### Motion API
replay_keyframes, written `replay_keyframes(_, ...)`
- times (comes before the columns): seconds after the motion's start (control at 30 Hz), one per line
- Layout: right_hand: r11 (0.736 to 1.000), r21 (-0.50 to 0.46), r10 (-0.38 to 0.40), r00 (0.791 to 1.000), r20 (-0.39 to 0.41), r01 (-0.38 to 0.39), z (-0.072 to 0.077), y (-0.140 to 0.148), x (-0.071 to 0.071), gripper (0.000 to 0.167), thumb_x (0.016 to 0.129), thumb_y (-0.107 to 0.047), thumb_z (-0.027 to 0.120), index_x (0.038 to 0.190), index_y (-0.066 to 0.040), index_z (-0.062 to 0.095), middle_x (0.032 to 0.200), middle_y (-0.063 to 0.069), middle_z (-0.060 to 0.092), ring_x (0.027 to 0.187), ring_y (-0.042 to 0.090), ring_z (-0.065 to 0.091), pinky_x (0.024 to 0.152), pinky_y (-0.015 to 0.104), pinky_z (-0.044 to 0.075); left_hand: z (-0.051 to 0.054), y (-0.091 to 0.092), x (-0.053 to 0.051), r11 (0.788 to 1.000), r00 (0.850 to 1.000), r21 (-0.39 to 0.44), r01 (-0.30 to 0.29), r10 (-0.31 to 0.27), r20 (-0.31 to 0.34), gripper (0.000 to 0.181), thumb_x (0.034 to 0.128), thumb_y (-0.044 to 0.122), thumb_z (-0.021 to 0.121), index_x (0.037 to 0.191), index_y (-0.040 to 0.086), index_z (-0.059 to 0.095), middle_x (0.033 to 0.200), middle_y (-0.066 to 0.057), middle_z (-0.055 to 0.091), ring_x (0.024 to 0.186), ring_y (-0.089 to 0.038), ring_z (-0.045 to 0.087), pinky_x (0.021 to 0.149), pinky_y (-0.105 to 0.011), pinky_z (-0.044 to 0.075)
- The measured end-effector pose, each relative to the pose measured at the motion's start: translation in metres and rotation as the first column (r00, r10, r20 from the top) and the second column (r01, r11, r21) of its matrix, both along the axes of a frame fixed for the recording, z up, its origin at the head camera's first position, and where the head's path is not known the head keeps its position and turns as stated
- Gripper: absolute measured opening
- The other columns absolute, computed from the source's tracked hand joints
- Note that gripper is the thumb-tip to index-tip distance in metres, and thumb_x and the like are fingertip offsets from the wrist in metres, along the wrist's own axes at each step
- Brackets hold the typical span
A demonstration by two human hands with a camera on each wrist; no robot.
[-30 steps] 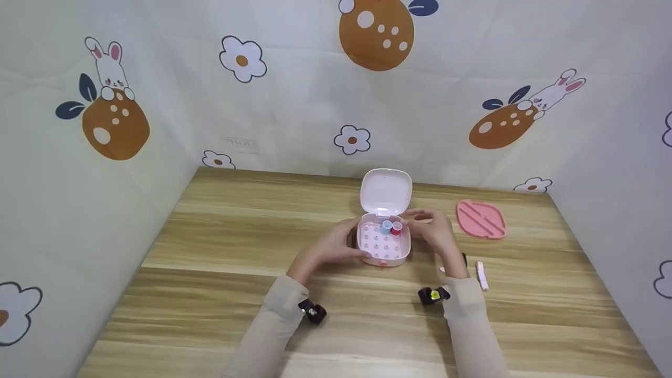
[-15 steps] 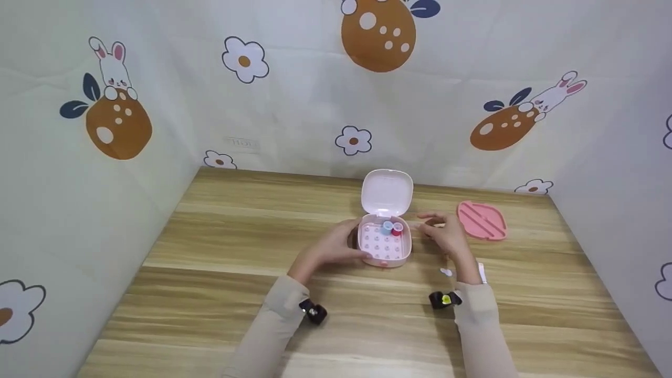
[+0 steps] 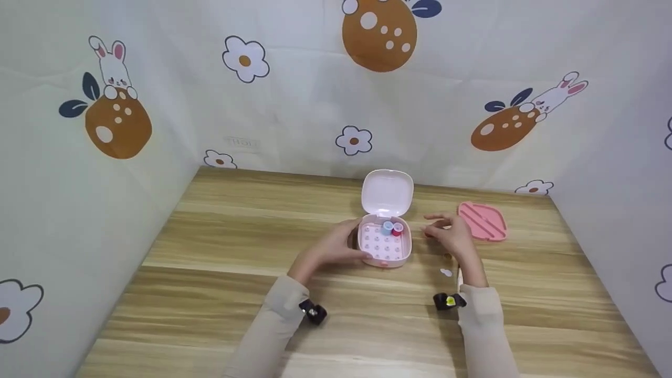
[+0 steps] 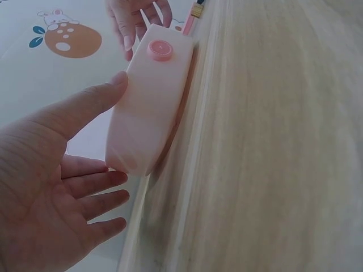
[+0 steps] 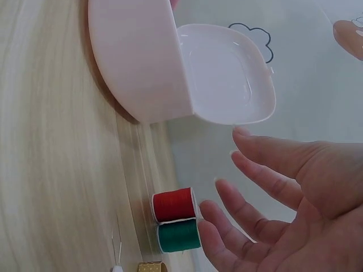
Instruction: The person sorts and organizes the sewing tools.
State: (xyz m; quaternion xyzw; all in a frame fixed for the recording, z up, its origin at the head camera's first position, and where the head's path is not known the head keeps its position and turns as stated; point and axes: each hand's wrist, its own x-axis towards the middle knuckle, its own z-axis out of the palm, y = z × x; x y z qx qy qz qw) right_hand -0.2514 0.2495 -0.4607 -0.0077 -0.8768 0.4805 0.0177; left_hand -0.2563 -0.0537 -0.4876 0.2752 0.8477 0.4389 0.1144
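1. Head: the left hand [image 3: 336, 245] grips the open pink box [image 3: 399, 261] on the tabletop [image 3: 262, 231]; a light-blue spool [image 3: 387, 228] and a red spool [image 3: 397, 229] stand inside.
2. Left wrist: a round pink button [image 4: 160, 50] sits on the box's front.
3. Right wrist: the right hand [image 5: 317, 215], fingers relaxed, is near red thread [image 5: 174, 204] and green thread [image 5: 179, 236].

No legible text. Head view: faint lettering [image 3: 241, 142] on the back wall [image 3: 299, 100], too washed out to read. Left wrist view: tiny marks on the pink box [image 4: 144, 110]'s round button [image 4: 160, 49], can't make them out.
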Motion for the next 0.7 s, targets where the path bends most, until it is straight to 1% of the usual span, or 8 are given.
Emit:
replay_keyframes(0.13,0.999,0.032,-0.018,1.000,0.018,0.017,0.002,0.003,0.003,0.036,0.094,-0.006,0.076,0.126,0.009,0.070,0.097,0.019,0.078,0.087,0.024,0.073,0.075,0.016,0.051,0.000,0.000,0.000,1.000,1.000,-0.021,-0.006,0.006,-0.004,0.090,0.0853,0.025,0.087,0.159,0.001,0.042,0.154,-0.019,0.055,0.146,-0.034,0.049,0.127,-0.046,0.034)
replay_keyframes(0.2,0.998,0.050,-0.024,0.999,0.031,0.023,0.003,0.005,0.003,0.037,0.095,-0.009,0.075,0.128,0.008,0.069,0.104,0.022,0.076,0.091,0.026,0.071,0.076,0.019,0.051,0.001,0.000,0.000,0.999,1.000,-0.030,-0.013,0.013,0.000,0.090,0.0853,0.026,0.088,0.159,0.002,0.042,0.154,-0.018,0.055,0.145,-0.034,0.050,0.127,-0.046,0.034)
replay_keyframes(0.27,0.998,0.063,-0.029,0.999,0.038,0.027,0.004,0.008,0.004,0.038,0.096,-0.010,0.074,0.130,0.007,0.069,0.108,0.024,0.074,0.093,0.025,0.069,0.075,0.021,0.051,0.001,0.000,0.000,0.999,1.000,-0.035,-0.021,0.021,0.001,0.091,0.0851,0.028,0.088,0.159,0.002,0.043,0.154,-0.018,0.055,0.145,-0.034,0.050,0.126,-0.047,0.035)
replay_keyframes(0.37,0.998,0.060,-0.040,0.999,0.032,0.038,0.004,0.013,0.004,0.039,0.095,-0.010,0.075,0.129,0.007,0.069,0.109,0.025,0.073,0.092,0.025,0.068,0.073,0.020,0.051,0.001,0.000,0.001,0.999,1.000,-0.027,-0.024,0.024,0.003,0.091,0.0850,0.029,0.088,0.159,0.002,0.042,0.155,-0.018,0.055,0.145,-0.034,0.050,0.126,-0.047,0.035)
replay_keyframes(0.5,0.997,0.061,-0.047,0.999,0.008,0.046,0.003,0.018,0.003,0.040,0.094,-0.010,0.077,0.128,0.008,0.069,0.104,0.024,0.075,0.091,0.020,0.067,0.069,0.017,0.051,0.000,0.000,0.000,0.999,1.000,-0.026,-0.021,0.021,0.002,0.094,0.0848,0.030,0.088,0.160,0.001,0.041,0.156,-0.018,0.054,0.146,-0.034,0.048,0.127,-0.047,0.034)
replay_keyframes(0.7,0.997,0.059,-0.059,0.998,0.011,0.058,-0.001,0.024,0.002,0.041,0.093,-0.012,0.079,0.128,0.009,0.069,0.103,0.023,0.075,0.089,0.015,0.065,0.069,0.017,0.051,0.000,-0.001,0.000,1.000,1.000,-0.026,-0.012,0.012,-0.006,0.093,0.0845,0.030,0.089,0.160,0.001,0.042,0.153,-0.019,0.056,0.144,-0.034,0.051,0.126,-0.046,0.035)
